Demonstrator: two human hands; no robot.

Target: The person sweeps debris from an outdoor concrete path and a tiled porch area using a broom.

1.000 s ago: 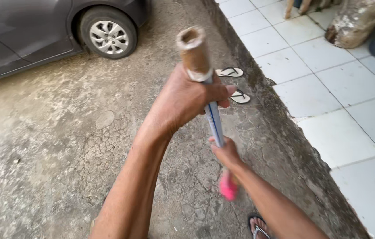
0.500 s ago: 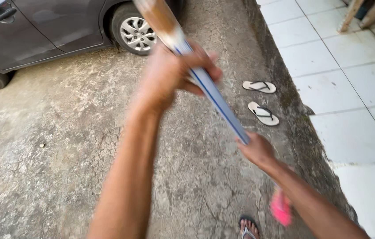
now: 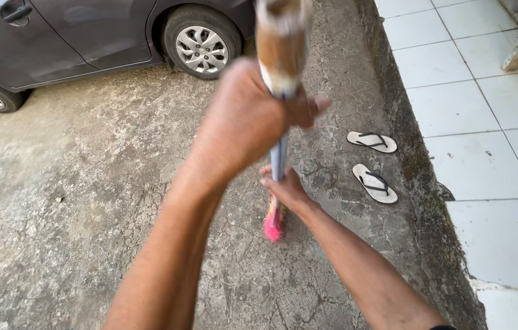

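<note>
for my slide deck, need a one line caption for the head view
Both hands, left hand above right hand, grip a broom on cracked concrete near sandals.

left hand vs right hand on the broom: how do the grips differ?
The left hand grips high on the broom, by its worn brown top; the right hand grips low, just above the pink head. The left hand looks large and near the camera; the right hand looks smaller and farther. Both wrap the handle.
</note>
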